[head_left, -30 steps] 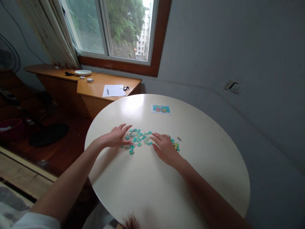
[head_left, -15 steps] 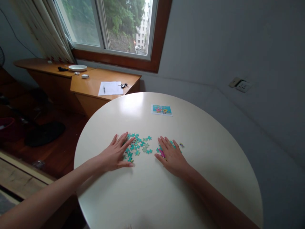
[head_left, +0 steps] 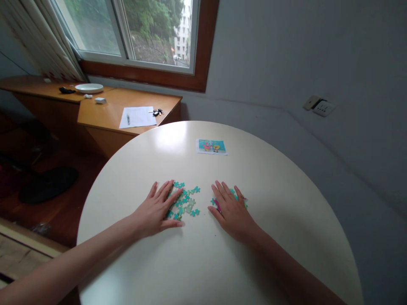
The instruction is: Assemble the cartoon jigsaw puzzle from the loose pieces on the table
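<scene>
Several loose teal jigsaw pieces [head_left: 187, 200] lie on a round white table [head_left: 203, 262]. My left hand [head_left: 157, 209] lies flat, fingers spread, on the left part of the pile. To the right, my right hand [head_left: 231, 209] rests flat with fingers stretched over a smaller cluster of pieces [head_left: 242, 199], one of them pink. A bare gap of tabletop separates the two clusters. Farther back on the table lies a small cartoon picture card [head_left: 211, 146].
A wooden desk [head_left: 104, 116] stands left of the table under the window, with a sheet of paper [head_left: 137, 117], keys and a white plate [head_left: 89, 88] on it. A grey wall with a socket [head_left: 319, 106] runs along the right. A dark fan base [head_left: 47, 184] sits on the floor.
Both hands have slid toward me across the table, dragging pieces with them. The single pile has split into a left cluster and a right cluster.
</scene>
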`<state>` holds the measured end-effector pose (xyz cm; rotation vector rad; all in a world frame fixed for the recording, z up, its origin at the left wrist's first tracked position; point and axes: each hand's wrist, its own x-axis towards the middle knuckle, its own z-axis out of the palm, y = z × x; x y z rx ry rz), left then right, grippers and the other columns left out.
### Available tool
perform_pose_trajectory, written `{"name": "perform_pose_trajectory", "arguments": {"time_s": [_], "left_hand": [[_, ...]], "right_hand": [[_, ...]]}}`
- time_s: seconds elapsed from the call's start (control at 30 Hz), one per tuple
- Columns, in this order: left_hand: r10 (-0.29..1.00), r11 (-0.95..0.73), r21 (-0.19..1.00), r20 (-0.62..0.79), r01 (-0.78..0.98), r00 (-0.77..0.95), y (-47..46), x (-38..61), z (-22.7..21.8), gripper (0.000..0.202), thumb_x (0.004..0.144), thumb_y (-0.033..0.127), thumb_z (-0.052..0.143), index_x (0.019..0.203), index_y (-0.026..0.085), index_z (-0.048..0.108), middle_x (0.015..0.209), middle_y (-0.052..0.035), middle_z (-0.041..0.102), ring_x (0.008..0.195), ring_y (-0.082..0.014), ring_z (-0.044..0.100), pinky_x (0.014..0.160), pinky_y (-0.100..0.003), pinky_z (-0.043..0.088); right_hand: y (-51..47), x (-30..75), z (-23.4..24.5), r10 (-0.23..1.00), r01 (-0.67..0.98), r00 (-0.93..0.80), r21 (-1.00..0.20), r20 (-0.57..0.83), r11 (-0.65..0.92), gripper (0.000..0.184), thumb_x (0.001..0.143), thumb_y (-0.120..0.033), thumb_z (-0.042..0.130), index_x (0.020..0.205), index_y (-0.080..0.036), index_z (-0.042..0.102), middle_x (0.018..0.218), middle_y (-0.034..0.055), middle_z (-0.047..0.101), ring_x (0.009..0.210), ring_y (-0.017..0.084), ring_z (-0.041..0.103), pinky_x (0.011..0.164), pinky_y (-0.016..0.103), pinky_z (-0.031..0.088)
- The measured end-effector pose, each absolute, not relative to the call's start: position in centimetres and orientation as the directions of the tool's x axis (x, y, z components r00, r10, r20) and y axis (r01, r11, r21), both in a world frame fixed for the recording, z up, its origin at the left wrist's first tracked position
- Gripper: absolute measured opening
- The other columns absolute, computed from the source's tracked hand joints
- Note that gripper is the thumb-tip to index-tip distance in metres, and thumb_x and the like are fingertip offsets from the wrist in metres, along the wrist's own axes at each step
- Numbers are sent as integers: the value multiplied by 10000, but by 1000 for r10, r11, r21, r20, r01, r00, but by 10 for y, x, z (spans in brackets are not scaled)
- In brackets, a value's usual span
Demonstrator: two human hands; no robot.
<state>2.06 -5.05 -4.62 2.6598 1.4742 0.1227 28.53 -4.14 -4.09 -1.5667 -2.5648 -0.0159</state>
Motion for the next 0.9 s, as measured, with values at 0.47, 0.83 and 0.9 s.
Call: {"name": "perform_pose_trajectory", "arguments": {"time_s": [0.47,0.83,0.9], "left_hand": [[864,-479,276,316,833,392,-50,46,-38,177,883,296,523,985,237,655,1038,-64,641,959,-220,556,889,-431,330],[913,-386,287,-15,877,407,-38,62,-13,172,864,231,513,930,244,672,950,-52,655,925,-235,514,824,-406,330],[914,-373,288,-48,882,403,-36,63,-13,175,860,203,509,936,238,663,962,-52,653,922,-235,518,816,-401,324]], "right_hand": [[-44,274,-37,797,804,-533,-122,284,582,412,920,-239,394,1309,-159,503,1418,116,458,1319,216,391,1097,408,196],[-54,285,-34,781,788,-547,-130,302,602,418,886,-157,399,1280,-190,533,1405,101,475,1312,207,398,1095,390,211],[-57,286,-36,780,788,-537,-140,323,600,410,885,-155,400,1267,-193,541,1401,98,480,1311,207,397,1094,392,216]]}}
